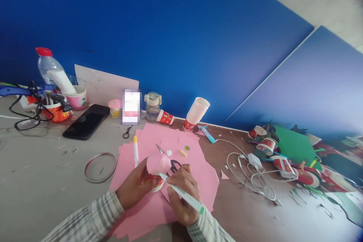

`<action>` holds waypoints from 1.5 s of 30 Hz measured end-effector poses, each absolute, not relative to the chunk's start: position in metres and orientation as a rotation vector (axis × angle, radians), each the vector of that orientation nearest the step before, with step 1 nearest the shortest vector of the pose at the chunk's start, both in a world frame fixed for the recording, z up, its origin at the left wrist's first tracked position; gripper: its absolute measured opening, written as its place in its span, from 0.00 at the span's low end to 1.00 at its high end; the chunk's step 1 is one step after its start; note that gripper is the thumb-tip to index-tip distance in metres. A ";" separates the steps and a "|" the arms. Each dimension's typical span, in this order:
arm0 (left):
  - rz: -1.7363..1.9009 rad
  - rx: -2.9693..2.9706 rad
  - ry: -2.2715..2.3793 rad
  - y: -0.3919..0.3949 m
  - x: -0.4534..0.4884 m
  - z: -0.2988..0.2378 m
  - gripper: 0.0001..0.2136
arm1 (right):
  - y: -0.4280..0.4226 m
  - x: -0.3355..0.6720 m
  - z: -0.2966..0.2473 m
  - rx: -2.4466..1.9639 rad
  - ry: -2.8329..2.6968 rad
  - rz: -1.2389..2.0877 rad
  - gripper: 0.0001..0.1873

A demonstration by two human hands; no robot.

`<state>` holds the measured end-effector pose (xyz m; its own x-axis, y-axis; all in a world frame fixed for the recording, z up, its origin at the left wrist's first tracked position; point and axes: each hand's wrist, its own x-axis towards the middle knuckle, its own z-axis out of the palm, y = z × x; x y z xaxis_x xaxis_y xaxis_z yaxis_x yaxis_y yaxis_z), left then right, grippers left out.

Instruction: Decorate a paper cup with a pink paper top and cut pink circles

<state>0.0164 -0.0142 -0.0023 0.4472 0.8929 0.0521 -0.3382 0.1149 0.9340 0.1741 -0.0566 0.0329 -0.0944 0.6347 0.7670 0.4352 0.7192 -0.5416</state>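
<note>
My left hand point(135, 186) is wrapped round a red paper cup point(154, 182) topped with a pink paper piece point(159, 163). In my right hand point(185, 193) is a white marker with a green end point(187, 197), its tip at the rim of the pink piece. Both hands are over pink paper sheets point(205, 174). Just beyond the cup lie scissors point(173, 167), partly hidden by the pink piece. A white marker with a yellow cap point(135, 150), a small white block point(169, 152) and a yellowish piece point(183, 153) rest on the sheets.
Along the blue partition point(159, 38) stand a glass jar point(153, 106), a tilted stack of paper cups point(195, 114) and a plastic bottle point(51, 64). A phone point(86, 121) and tape ring point(100, 167) lie left. White cables point(263, 181) and several decorated cups point(282, 166) crowd the right.
</note>
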 end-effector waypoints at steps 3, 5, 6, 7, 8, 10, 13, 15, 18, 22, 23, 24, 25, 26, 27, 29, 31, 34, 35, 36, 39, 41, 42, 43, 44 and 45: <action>0.999 1.113 0.641 -0.014 0.017 -0.003 0.21 | -0.056 0.176 0.033 -0.865 -1.730 0.216 0.08; 1.009 1.124 0.641 -0.014 0.017 -0.003 0.22 | -0.056 0.177 0.032 -0.873 -1.715 0.216 0.09; 1.016 1.130 0.640 -0.014 0.017 -0.003 0.22 | -0.056 0.178 0.032 -0.881 -1.706 0.217 0.09; 1.024 1.133 0.637 -0.014 0.017 -0.003 0.22 | -0.056 0.179 0.031 -0.887 -1.698 0.220 0.09; 1.026 1.134 0.634 -0.014 0.017 -0.002 0.22 | -0.056 0.179 0.031 -0.889 -1.696 0.222 0.09; 1.024 1.136 0.639 -0.014 0.017 -0.001 0.22 | -0.056 0.180 0.033 -0.883 -1.698 0.232 0.08; 1.025 1.144 0.649 -0.014 0.017 0.000 0.22 | -0.056 0.181 0.036 -0.868 -1.646 0.241 0.07; 1.033 1.146 0.645 -0.014 0.017 0.001 0.23 | -0.056 0.180 0.038 -0.874 -1.610 0.233 0.07; 1.032 1.154 0.645 -0.014 0.016 0.000 0.22 | -0.056 0.180 0.038 -0.890 -1.626 0.213 0.07; 1.021 1.172 0.658 -0.014 0.016 -0.001 0.22 | -0.056 0.178 0.034 -0.873 -1.649 0.190 0.08; 1.018 1.171 0.658 -0.014 0.016 -0.001 0.22 | -0.056 0.178 0.033 -0.868 -1.643 0.185 0.08; 1.016 1.170 0.657 -0.014 0.016 -0.001 0.22 | -0.056 0.178 0.032 -0.866 -1.641 0.184 0.08; 1.016 1.167 0.655 -0.014 0.017 -0.002 0.23 | -0.056 0.178 0.031 -0.868 -1.645 0.185 0.08; 1.015 1.164 0.652 -0.013 0.017 -0.002 0.23 | -0.057 0.178 0.031 -0.875 -1.651 0.188 0.08; 1.011 1.162 0.649 -0.013 0.017 -0.002 0.23 | -0.057 0.178 0.030 -0.882 -1.659 0.190 0.08; 1.007 1.162 0.647 -0.013 0.017 -0.003 0.23 | -0.057 0.178 0.029 -0.891 -1.676 0.197 0.07; 1.004 1.167 0.651 -0.014 0.017 -0.003 0.22 | -0.056 0.179 0.028 -0.888 -1.689 0.198 0.08; 1.010 1.168 0.661 -0.014 0.016 -0.003 0.22 | -0.055 0.180 0.027 -0.888 -1.705 0.189 0.09; 1.010 1.163 0.662 -0.014 0.017 -0.003 0.22 | -0.055 0.180 0.027 -0.888 -1.703 0.185 0.09; 1.011 1.155 0.660 -0.014 0.017 -0.003 0.23 | -0.055 0.181 0.027 -0.887 -1.698 0.182 0.09; 1.020 1.134 0.640 -0.014 0.017 -0.002 0.23 | -0.053 0.181 0.028 -0.887 -1.684 0.166 0.10; 1.026 1.136 0.640 -0.014 0.017 -0.002 0.22 | -0.053 0.181 0.029 -0.904 -1.679 0.145 0.10; 1.026 1.139 0.648 -0.015 0.017 -0.001 0.22 | -0.053 0.182 0.029 -0.915 -1.680 0.136 0.10; 1.027 1.145 0.659 -0.015 0.017 -0.001 0.22 | -0.053 0.182 0.029 -0.925 -1.682 0.127 0.10; 1.027 1.151 0.669 -0.015 0.017 -0.001 0.22 | -0.054 0.182 0.029 -0.932 -1.685 0.119 0.10; 1.029 1.157 0.676 -0.015 0.017 0.000 0.22 | -0.054 0.182 0.029 -0.937 -1.686 0.113 0.10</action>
